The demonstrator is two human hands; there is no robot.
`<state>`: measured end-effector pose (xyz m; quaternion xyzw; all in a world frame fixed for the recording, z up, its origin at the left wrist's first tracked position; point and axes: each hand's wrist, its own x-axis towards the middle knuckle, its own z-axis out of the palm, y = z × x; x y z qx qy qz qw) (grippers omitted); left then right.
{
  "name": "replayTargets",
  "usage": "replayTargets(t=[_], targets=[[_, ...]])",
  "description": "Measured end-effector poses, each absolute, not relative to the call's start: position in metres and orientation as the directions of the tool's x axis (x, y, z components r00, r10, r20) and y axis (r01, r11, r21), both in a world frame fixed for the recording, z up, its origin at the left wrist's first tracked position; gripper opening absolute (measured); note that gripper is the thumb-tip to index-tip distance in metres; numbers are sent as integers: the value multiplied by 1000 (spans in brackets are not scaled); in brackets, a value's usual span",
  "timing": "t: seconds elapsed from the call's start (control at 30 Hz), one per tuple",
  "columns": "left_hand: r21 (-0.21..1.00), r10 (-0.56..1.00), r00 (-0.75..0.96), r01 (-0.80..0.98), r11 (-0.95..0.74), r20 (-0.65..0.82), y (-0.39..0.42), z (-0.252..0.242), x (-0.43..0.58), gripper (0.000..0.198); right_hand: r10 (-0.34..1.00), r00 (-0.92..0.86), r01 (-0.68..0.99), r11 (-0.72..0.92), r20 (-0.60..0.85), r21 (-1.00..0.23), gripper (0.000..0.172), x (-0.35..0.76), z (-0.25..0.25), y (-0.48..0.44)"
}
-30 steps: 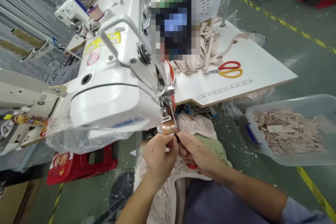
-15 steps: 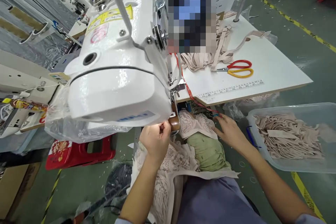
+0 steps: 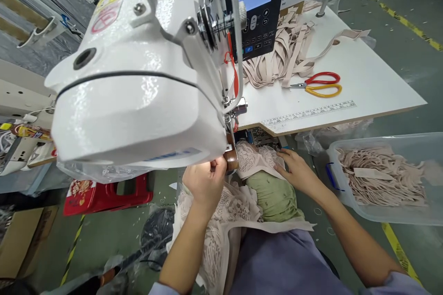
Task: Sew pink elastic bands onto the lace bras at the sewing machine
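Observation:
My left hand (image 3: pixel 203 185) is closed, thumb and fingertips pressed together at the brown rounded end (image 3: pixel 231 161) beneath the head of the white sewing machine (image 3: pixel 128 120). What its fingers pinch is hidden. My right hand (image 3: pixel 296 170) lies with fingers stretched out at the right edge of a beige lace bra (image 3: pixel 258 160), touching its cup. Below that bra rests a bundle of green fabric (image 3: pixel 275 196). More beige lace pieces (image 3: pixel 238 203) spread over my lap beside my left forearm. A red cord (image 3: pixel 236 80) hangs by the machine's needle side.
Scissors (image 3: pixel 320 85) with red and yellow handles lie on the white table (image 3: pixel 374 83), beside beige straps (image 3: pixel 277 55) and a printed ruler (image 3: pixel 311 113). A control panel (image 3: pixel 258 14) stands behind. A clear bin (image 3: pixel 377 214) holds beige strips at right; a red stool (image 3: pixel 107 193) stands left.
The red cord that reached toward my right hand now hangs back by the machine. My right hand has shifted slightly left onto the bra's edge. The view has moved closer to the machine.

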<state>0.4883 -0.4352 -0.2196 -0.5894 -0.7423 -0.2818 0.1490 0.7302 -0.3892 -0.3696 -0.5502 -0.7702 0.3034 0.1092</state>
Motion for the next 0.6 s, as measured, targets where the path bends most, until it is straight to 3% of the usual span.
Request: replayTargets(t=[0.43, 0.6], targets=[[258, 791, -291, 950, 174, 538, -434, -219, 491, 39, 909, -376, 754, 189, -179, -629, 52, 730, -371, -390], [202, 815, -253, 965, 170, 521, -434, -215, 489, 43, 903, -367, 677, 94, -224, -730, 47, 724, -357, -388]])
